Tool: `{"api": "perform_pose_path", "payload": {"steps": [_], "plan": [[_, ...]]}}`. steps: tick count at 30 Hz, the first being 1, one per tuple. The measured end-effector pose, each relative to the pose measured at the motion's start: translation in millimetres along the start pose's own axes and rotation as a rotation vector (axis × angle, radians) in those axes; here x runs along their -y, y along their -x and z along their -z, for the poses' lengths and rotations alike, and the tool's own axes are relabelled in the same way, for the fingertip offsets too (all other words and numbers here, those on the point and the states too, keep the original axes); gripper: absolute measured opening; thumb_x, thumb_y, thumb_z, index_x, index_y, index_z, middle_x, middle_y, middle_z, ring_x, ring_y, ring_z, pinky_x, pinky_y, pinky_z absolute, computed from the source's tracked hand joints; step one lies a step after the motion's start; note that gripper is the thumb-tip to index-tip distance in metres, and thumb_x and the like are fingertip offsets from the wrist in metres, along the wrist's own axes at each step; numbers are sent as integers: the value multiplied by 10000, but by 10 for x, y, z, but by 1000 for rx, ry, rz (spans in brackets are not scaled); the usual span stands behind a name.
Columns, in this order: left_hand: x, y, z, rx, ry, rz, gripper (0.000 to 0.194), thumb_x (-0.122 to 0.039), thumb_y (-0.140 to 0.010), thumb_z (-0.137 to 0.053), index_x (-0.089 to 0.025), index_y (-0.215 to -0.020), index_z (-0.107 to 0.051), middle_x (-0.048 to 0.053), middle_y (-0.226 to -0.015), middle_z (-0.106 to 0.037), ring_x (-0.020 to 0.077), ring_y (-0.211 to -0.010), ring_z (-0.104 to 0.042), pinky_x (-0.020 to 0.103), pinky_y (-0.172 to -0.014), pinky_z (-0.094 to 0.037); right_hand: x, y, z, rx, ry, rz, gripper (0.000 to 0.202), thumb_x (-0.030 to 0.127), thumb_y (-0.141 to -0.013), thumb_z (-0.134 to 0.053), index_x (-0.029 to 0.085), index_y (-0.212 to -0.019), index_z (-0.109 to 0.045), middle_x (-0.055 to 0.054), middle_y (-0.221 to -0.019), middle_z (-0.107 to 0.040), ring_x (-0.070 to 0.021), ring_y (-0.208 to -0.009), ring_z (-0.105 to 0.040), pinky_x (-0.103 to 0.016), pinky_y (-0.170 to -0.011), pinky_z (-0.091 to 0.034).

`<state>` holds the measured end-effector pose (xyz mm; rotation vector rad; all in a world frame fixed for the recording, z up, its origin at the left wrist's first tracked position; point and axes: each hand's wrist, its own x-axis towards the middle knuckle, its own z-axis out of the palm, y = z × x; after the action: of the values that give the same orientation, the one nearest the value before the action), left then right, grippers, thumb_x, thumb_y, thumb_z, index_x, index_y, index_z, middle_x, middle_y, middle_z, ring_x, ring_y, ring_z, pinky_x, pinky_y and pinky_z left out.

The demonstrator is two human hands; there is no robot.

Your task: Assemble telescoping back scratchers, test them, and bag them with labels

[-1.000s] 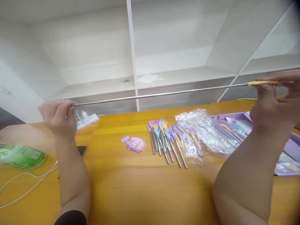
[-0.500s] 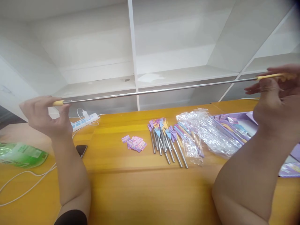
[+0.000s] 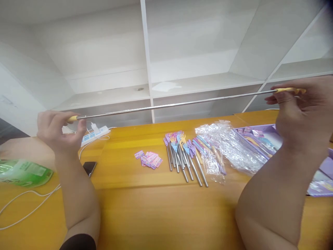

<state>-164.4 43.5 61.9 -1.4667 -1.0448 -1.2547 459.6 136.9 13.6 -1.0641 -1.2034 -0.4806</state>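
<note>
Drawn slightly inward and lower since half a second ago are both ends of the extended backscratcher, and the two hands have been brought a little nearer each other. Its thin metal rod is held nearly level, with the right-hand end somewhat higher, above the pile of backscratchers in the view, and no contact is made with that pile. To the left of the pile, the yellow tip is pinched between thumb and fingers by the left hand, whose grip is clamped on it. To the right of the pile, the yellow head is held by the right hand; that grip is closed on it as well, and the head is partly hidden by the fingers.

Within the pile, metal rods and purple, yellow, pink and blue hand-shaped heads are overlapped on the bench. Just left of the pile, small printed cards are scattered over one another. Farther left of it, a phone, a power strip, a white cable and a green package are seen. Immediately right of the pile, clear plastic wrapping is spread, and beyond that a purple box is partly covered by the right forearm. Behind the pile, white shelving is seen.
</note>
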Motion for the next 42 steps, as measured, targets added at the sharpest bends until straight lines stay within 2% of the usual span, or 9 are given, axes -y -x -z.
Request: {"api": "perform_pose_path", "payload": {"steps": [3,9,16,21,23,26,31,36,42], "plan": [[-18,5,-14,0,-19,7,265,-507,-750,-716,-243,-741,-699,14,-608,-509,188,-662,-436,390,-719,-425,-39,-55,-39,36,-89,125,463,-105,-721,-708,259,-968,-851,-84,-974,-740,-164,-627,-737,-289,-576,-620],[-63,17,-26,40,-29,68,172,-412,-723,-739,-245,-731,-700,8,-612,-517,187,-674,-434,384,-732,-421,-44,-71,-62,78,-79,60,334,-32,-835,-659,244,-933,-819,-113,-1087,-700,-151,-620,-742,-304,-584,-619],[-29,13,12,44,-21,39,132,-382,-742,-731,-254,-770,-726,3,-602,-481,179,-661,-399,393,-742,-434,-169,-96,-166,64,-118,107,218,77,-838,-641,246,-844,-779,-115,-1004,-677,-136,-541,-675,-324,-541,-591],[-254,9,-51,57,37,-73,144,-393,-851,-757,-252,-824,-748,2,-610,-523,171,-650,-436,386,-711,-420,191,9,-242,118,-168,189,170,190,-901,-628,267,-870,-777,-107,-960,-685,-149,-572,-652,-362,-564,-567],[-396,14,-107,56,51,-82,132,-378,-875,-756,-249,-847,-759,6,-612,-534,178,-674,-458,382,-697,-410,389,78,-307,153,-205,276,179,249,-967,-612,267,-937,-788,-108,-959,-692,-147,-604,-646,-351,-575,-558],[-557,19,-158,29,66,-100,62,-304,-879,-735,-252,-870,-767,8,-621,-551,181,-694,-457,362,-666,-387,577,153,-395,157,-257,352,198,237,-1008,-590,267,-997,-786,-96,-956,-684,-122,-591,-611,-309,-544,-533],[-625,6,-133,109,39,-56,125,-318,-885,-681,-242,-823,-758,11,-618,-560,171,-659,-431,351,-668,-374,595,174,-385,188,-209,333,248,271,-1054,-522,231,-1019,-765,-82,-988,-669,-105,-628,-594,-289,-585,-554],[-626,2,-117,88,98,-122,102,-313,-924,-698,-245,-866,-747,-2,-635,-546,163,-653,-415,350,-683,-354,626,172,-338,172,-206,360,236,247,-1048,-545,202,-1013,-773,-97,-988,-679,-95,-633,-591,-267,-603,-548],[-856,31,-144,135,143,-140,50,-287,-957,-717,-266,-990,-749,12,-702,-562,193,-688,-449,372,-702,-355,954,281,-397,282,-273,415,247,128,-1038,-553,233,-1079,-772,-63,-993,-710,-95,-706,-633,-243,-659,-527]]}}
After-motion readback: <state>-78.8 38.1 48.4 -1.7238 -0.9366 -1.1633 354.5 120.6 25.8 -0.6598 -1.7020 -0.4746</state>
